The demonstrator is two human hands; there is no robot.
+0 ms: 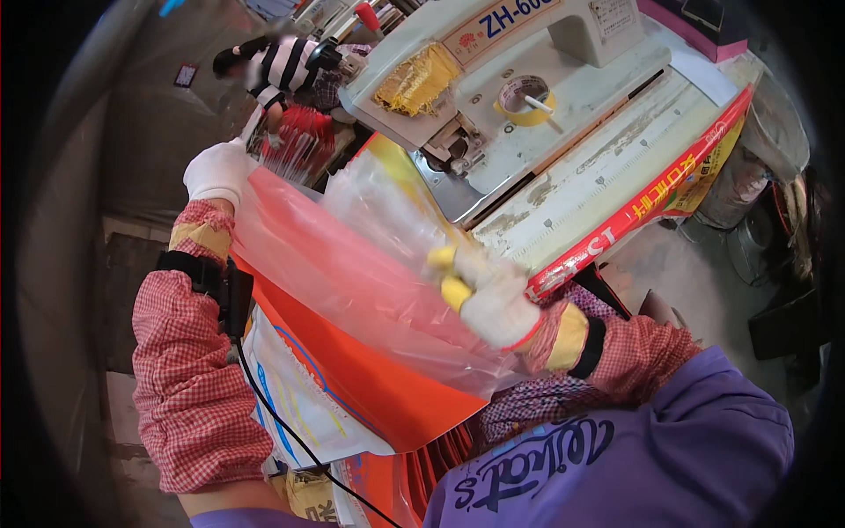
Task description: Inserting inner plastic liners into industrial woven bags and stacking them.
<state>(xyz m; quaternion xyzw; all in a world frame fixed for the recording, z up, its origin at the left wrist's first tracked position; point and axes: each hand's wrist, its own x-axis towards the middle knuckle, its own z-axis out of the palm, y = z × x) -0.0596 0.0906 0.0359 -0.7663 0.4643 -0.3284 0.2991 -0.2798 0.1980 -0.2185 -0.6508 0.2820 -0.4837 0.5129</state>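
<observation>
While stretched between both gloves, clear plastic bag [370, 264] | left hand [217, 172] clamped on far edge | right hand [493, 295] pinching near edge

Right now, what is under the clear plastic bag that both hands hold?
Under the plastic bag, held by the left hand and right hand, lies an orange sheet, showing through as red. Beneath that, a white printed sack shows partly; the rest is covered.
</observation>
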